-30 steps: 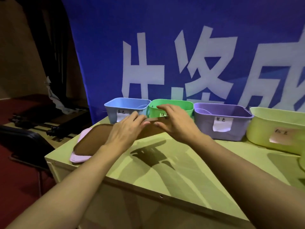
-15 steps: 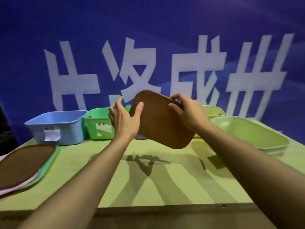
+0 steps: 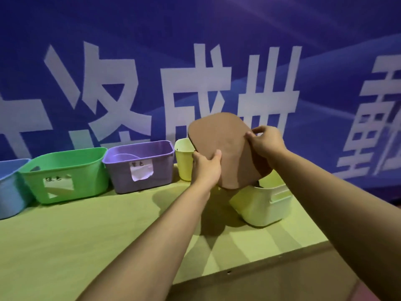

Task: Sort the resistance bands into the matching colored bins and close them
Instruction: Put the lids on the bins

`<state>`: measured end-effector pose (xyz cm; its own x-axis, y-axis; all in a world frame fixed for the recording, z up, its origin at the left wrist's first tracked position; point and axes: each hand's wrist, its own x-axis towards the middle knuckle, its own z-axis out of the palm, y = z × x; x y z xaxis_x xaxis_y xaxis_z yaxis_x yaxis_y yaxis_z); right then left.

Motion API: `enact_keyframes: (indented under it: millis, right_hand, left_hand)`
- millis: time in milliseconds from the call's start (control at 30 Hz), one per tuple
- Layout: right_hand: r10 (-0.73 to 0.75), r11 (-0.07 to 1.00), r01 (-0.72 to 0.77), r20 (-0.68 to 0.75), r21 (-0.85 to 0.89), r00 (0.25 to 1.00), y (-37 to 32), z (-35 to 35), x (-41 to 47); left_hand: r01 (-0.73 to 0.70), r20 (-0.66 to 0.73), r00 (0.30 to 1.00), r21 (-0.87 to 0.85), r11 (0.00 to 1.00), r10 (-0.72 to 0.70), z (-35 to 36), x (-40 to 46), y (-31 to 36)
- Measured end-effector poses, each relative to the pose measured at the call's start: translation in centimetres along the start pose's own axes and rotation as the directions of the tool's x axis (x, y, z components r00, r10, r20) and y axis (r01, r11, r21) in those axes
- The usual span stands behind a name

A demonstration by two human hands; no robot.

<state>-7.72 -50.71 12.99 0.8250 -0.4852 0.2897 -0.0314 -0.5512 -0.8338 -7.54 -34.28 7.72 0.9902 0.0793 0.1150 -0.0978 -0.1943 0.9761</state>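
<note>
A person is holding a brown lid (image 3: pixel 225 148) in the air with both hands, tilted, its flat face turned toward the viewer and its lower edge hanging just above the nearest pale yellow-green bin (image 3: pixel 263 205). The left hand (image 3: pixel 206 168) is gripping the lid's lower left edge — thumb curled over the front face, fingers hidden behind it. The right hand (image 3: pixel 265 143) is pinching the lid's upper right edge, thumb lying on the front face and fingers wrapping round the rim.

The bins are standing in a row on a light green table (image 3: pixel 86 246), against a blue banner (image 3: pixel 195 51) bearing large white characters. From left to right: a blue bin (image 3: pixel 10 190) cut off by the frame edge, a green bin (image 3: pixel 65 172) with a paper label, a purple bin (image 3: pixel 141 164) with a white paper label, and a yellow bin (image 3: pixel 183 161) partly hidden behind the lid. The yellow-green bin is sitting nearer the table's front than the others — a handle slot is showing on its right side, and something dark is just visible inside its rim below the lid.

What the bins are holding cannot be told from this angle.
</note>
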Motion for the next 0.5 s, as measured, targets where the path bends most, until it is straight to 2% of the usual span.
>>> enact_keyframes:
  millis: [233, 400, 500]
  right_hand:
    - [0.031, 0.943, -0.011, 0.054, -0.332, 0.998, 3.3, -1.7, 0.9]
    - [-0.027, 0.890, 0.029, 0.012, -0.455, 1.000, 4.6, -2.0, 1.0]
    - [-0.007, 0.874, 0.014, 0.016, -0.487, 1.000, 5.3, -1.8, 0.9]
  left_hand:
    - [0.069, 0.157, 0.984, 0.096, 0.993, -0.083, 3.9, -0.8, -0.2]
    - [0.096, 0.161, 0.980, 0.150, 0.984, -0.120, 5.6, -0.8, -0.1]
    - [0.125, 0.152, 0.976, 0.186, 0.975, -0.155, 6.3, -0.6, -0.2]
